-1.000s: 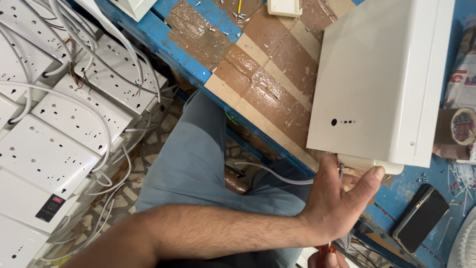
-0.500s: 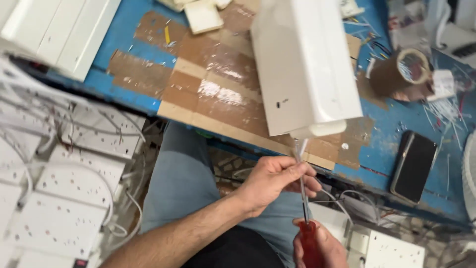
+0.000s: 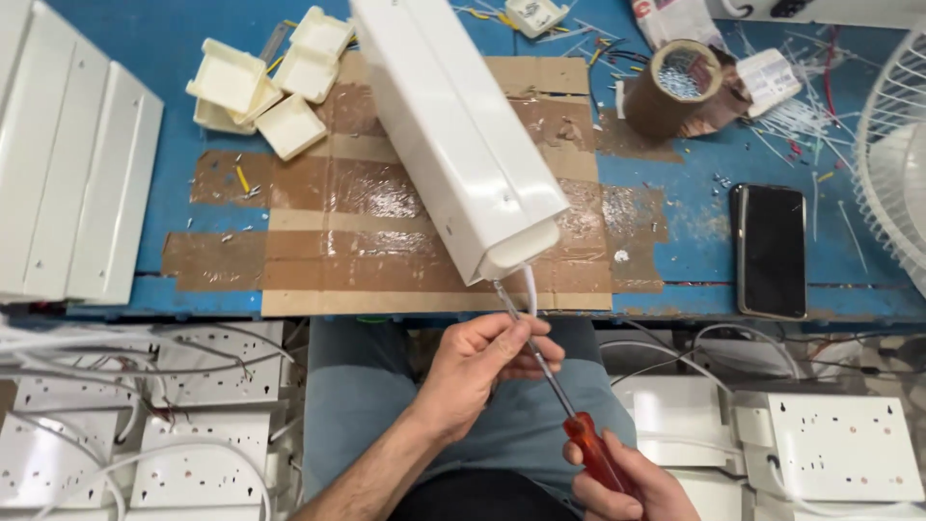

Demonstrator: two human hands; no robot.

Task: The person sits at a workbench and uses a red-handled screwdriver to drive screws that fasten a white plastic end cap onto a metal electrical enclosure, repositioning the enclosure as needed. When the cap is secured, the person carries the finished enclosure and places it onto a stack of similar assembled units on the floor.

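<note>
Gripping the red-handled screwdriver (image 3: pixel 564 410) at bottom centre, the right hand (image 3: pixel 627 487) aims its tip into the white enclosure (image 3: pixel 453 135) on the blue surface (image 3: pixel 694 260); left hand (image 3: pixel 482 371) fingers pinch the shaft.

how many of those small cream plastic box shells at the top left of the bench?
4, clustered on the blue bench's top left: the leftmost, one half under it, one at the top, and the nearest one on the cardboard edge. More may hide underneath.
</note>
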